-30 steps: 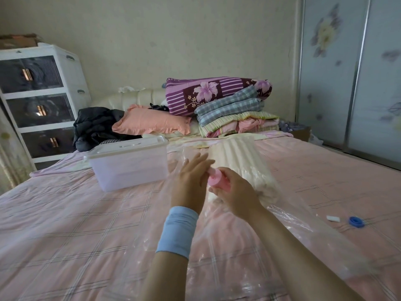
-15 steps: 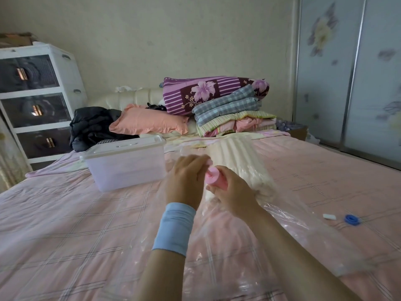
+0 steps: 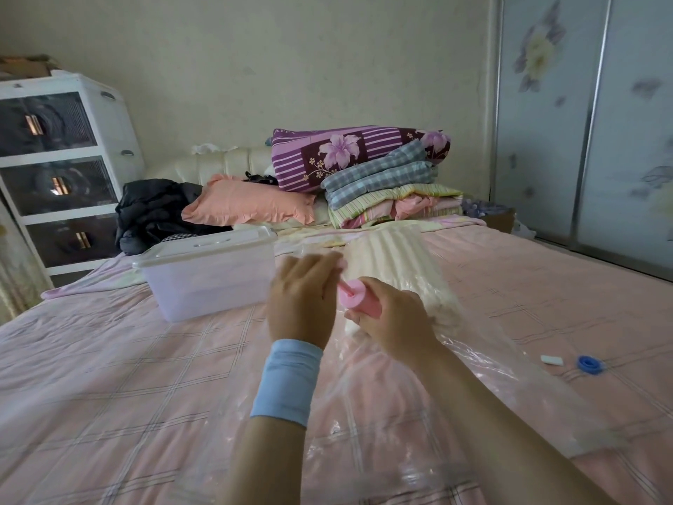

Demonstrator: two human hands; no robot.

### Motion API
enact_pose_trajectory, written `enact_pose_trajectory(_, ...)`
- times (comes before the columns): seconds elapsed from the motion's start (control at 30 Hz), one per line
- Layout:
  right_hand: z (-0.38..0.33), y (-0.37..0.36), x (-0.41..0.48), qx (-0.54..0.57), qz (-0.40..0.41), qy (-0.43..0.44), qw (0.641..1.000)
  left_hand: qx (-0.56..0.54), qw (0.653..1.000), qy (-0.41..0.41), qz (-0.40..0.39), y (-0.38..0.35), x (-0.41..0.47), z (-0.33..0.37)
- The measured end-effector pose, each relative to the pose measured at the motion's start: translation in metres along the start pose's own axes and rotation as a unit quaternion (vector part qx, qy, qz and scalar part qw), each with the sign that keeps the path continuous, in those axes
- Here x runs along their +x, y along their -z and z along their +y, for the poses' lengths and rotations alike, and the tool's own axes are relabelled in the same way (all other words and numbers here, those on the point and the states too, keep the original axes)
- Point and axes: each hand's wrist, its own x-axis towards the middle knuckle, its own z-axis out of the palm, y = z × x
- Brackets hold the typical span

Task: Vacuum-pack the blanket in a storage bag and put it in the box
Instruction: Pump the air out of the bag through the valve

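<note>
Pumping the storage bag flat, I think: centre frame, my right hand grips the pump, left hand I cannot tell; next, steady strokes

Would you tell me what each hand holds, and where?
Right hand grips the pump by its barrel; left hand seems to hold its plunger, mostly hidden.

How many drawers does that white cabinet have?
3 dark see-through plastic drawers stacked in the white plastic cabinet: top, middle, bottom. Lower ones may hide behind the pink-sheeted bed.
</note>
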Motion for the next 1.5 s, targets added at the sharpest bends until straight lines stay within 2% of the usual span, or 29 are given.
enact_pose_trajectory(0.1, 0.005, 0.004, 0.002, -0.001, -0.001, -0.007, 1.000, 0.026, 0.988, 0.000, 0.152, 0.026, 0.032, 0.006)
enact_pose_trajectory(0.17, 0.005, 0.007, 0.001, 0.011, -0.025, -0.023, 0.999, 0.018, 0.982, 0.026, 0.186, 0.029, 0.039, 0.005)
enact_pose_trajectory(0.23, 0.005, 0.006, 0.000, 0.024, -0.042, -0.031, 0.998, -0.020, 0.990, 0.044, 0.136, 0.020, 0.030, 0.004)
enact_pose_trajectory(0.37, 0.003, -0.002, 0.002, 0.044, -0.050, -0.025, 0.997, -0.049, 0.990, 0.081, -0.108, -0.009, -0.013, -0.005)
enact_pose_trajectory(0.43, 0.002, -0.006, 0.001, 0.053, -0.049, -0.024, 0.997, -0.032, 0.988, 0.072, -0.133, -0.012, -0.017, -0.006)
enact_pose_trajectory(0.47, 0.004, -0.007, 0.001, 0.053, -0.035, -0.024, 0.998, -0.023, 0.993, 0.062, -0.102, -0.008, -0.012, -0.005)
enact_pose_trajectory(0.6, 0.011, -0.002, 0.001, 0.071, -0.028, -0.042, 0.996, 0.005, 0.992, 0.030, 0.125, 0.025, 0.031, 0.005)
enact_pose_trajectory(0.67, 0.013, -0.001, 0.001, 0.072, -0.034, -0.045, 0.996, 0.006, 0.983, 0.033, 0.180, 0.029, 0.041, 0.005)
enact_pose_trajectory(0.7, 0.013, -0.001, 0.001, 0.071, -0.032, -0.046, 0.996, -0.002, 0.983, 0.040, 0.177, 0.025, 0.038, 0.005)
enact_pose_trajectory(0.77, 0.013, -0.003, 0.002, 0.067, -0.033, -0.049, 0.996, -0.035, 0.993, 0.054, 0.100, 0.009, 0.020, 0.004)
enact_pose_trajectory(0.87, 0.009, -0.006, 0.004, 0.070, -0.069, -0.057, 0.994, -0.060, 0.987, 0.113, -0.097, -0.017, -0.020, 0.000)
enact_pose_trajectory(0.93, 0.009, -0.009, 0.002, 0.076, -0.064, -0.048, 0.994, -0.050, 0.982, 0.124, -0.133, -0.021, -0.025, -0.001)
enact_pose_trajectory(1.0, 0.011, -0.008, 0.001, 0.078, -0.031, -0.040, 0.996, -0.027, 0.994, 0.081, -0.075, -0.013, -0.008, 0.002)
enact_pose_trajectory(1.1, 0.015, -0.001, 0.003, 0.103, -0.035, -0.066, 0.992, -0.006, 0.996, 0.019, 0.090, 0.013, 0.028, 0.009)
enact_pose_trajectory(1.17, 0.018, 0.003, 0.002, 0.099, -0.050, -0.071, 0.991, -0.008, 0.985, 0.028, 0.173, 0.025, 0.042, 0.012)
enact_pose_trajectory(1.23, 0.018, 0.002, 0.000, 0.095, -0.055, -0.069, 0.992, -0.019, 0.979, 0.062, 0.194, 0.020, 0.037, 0.011)
enact_pose_trajectory(1.3, 0.015, -0.001, 0.000, 0.092, -0.052, -0.061, 0.993, -0.040, 0.987, 0.072, 0.136, 0.006, 0.019, 0.009)
enact_pose_trajectory(1.37, 0.013, -0.004, 0.002, 0.094, -0.055, -0.060, 0.992, -0.059, 0.995, 0.078, 0.000, -0.010, -0.006, 0.006)
enact_pose_trajectory(1.43, 0.009, -0.005, 0.002, 0.098, -0.066, -0.061, 0.991, -0.065, 0.984, 0.107, -0.125, -0.018, -0.019, 0.003)
enact_pose_trajectory(1.47, 0.010, -0.005, 0.001, 0.099, -0.061, -0.062, 0.991, -0.069, 0.982, 0.110, -0.139, -0.018, -0.017, 0.003)
enact_pose_trajectory(1.5, 0.011, -0.005, 0.001, 0.098, -0.050, -0.061, 0.992, -0.071, 0.986, 0.101, -0.115, -0.014, -0.011, 0.005)
